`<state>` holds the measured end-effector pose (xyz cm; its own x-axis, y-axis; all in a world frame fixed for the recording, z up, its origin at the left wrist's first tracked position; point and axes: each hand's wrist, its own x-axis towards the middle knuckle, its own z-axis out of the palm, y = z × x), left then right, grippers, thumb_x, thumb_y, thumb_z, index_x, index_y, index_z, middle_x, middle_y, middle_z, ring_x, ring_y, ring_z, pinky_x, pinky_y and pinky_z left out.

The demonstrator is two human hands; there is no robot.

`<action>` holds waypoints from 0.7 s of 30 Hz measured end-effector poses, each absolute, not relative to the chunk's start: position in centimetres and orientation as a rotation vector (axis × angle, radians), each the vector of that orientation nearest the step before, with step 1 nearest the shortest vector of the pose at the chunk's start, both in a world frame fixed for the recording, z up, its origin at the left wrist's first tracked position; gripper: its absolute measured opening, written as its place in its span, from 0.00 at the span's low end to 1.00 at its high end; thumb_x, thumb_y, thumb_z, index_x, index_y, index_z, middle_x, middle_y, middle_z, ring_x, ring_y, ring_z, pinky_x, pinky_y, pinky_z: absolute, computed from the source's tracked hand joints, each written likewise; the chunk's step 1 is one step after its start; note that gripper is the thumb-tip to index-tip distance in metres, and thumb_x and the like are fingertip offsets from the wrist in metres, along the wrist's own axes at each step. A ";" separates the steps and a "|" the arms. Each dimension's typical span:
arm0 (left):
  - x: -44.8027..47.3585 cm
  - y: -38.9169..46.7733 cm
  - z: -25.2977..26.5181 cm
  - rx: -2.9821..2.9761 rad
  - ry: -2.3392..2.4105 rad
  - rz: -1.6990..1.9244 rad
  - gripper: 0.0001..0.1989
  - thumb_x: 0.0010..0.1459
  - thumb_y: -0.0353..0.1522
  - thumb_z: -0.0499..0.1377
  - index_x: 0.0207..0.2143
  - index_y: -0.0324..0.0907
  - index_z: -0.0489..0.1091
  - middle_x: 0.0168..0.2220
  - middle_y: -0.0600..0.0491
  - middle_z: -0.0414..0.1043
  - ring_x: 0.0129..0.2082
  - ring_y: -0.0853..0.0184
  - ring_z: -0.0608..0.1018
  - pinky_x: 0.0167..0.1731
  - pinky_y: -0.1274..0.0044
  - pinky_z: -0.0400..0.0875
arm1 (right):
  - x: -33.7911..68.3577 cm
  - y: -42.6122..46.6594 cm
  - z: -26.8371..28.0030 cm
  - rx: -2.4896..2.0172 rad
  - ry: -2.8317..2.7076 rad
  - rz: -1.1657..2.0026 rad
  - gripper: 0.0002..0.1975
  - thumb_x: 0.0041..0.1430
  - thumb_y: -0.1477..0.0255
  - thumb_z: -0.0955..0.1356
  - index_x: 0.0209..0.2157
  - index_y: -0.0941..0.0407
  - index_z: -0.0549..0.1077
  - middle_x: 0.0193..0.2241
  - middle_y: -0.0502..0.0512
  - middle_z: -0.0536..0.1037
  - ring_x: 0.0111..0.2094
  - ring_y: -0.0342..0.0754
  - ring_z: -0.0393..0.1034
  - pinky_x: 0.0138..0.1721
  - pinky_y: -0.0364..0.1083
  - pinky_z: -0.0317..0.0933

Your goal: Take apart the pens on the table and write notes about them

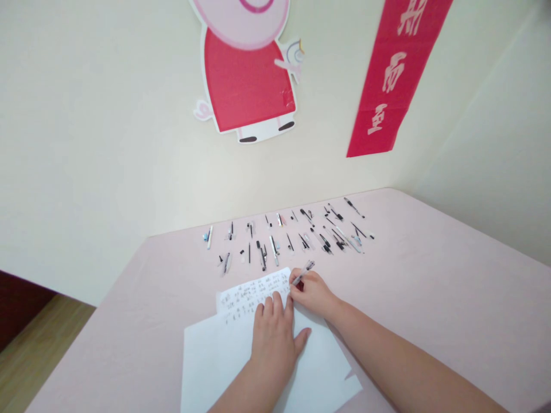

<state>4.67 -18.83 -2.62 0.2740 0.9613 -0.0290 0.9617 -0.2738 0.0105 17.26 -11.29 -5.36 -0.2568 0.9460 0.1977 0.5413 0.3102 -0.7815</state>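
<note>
Right grip (313, 291) closed around pen (307, 269), at edge of written paper (253, 285). Left grip (274, 338) spread flat, palm down, just left, papers beneath. More pens (263, 256) in rows on desk (142, 327), beyond both grips.

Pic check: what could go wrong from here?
Ink might smudge: the left hand lies with its fingertips at the handwriting.

The loose pens and pen parts beyond the paper could get knocked if the right hand, holding a pen, strays.
</note>
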 end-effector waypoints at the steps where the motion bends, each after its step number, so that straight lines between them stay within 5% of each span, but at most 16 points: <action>1: 4.7 -18.8 -2.6 2.486 1.876 -0.029 0.31 0.56 0.46 0.52 0.57 0.37 0.62 0.53 0.37 0.64 0.50 0.48 0.65 0.48 0.60 0.59 | 17.3 -11.2 -5.5 -1.311 -1.903 0.787 0.06 0.44 0.80 0.63 0.24 0.57 0.69 0.16 0.43 0.65 0.19 0.39 0.59 0.25 0.39 0.54; 12: 4.6 -19.1 -2.6 2.467 1.881 0.015 0.31 0.56 0.44 0.52 0.57 0.36 0.61 0.54 0.37 0.63 0.52 0.48 0.65 0.51 0.59 0.57 | 17.6 -10.3 -6.6 -1.187 -1.730 0.973 0.03 0.52 0.74 0.63 0.27 0.57 0.68 0.21 0.47 0.69 0.23 0.41 0.63 0.27 0.40 0.58; 17: 4.4 -19.3 -1.9 2.500 1.725 0.230 0.16 0.57 0.35 0.52 0.45 0.37 0.69 0.51 0.42 0.65 0.49 0.53 0.66 0.49 0.62 0.61 | 17.7 -10.5 -6.0 -1.168 -1.770 0.923 0.05 0.55 0.72 0.62 0.29 0.57 0.69 0.24 0.48 0.70 0.27 0.43 0.65 0.31 0.41 0.59; 21: 4.2 -19.2 -2.4 2.404 1.434 0.565 0.09 0.58 0.30 0.50 0.40 0.40 0.65 0.43 0.47 0.67 0.42 0.60 0.70 0.42 0.68 0.67 | 17.7 -11.0 -5.1 -1.169 -1.790 0.899 0.06 0.57 0.72 0.62 0.34 0.55 0.70 0.27 0.49 0.72 0.29 0.43 0.66 0.32 0.42 0.61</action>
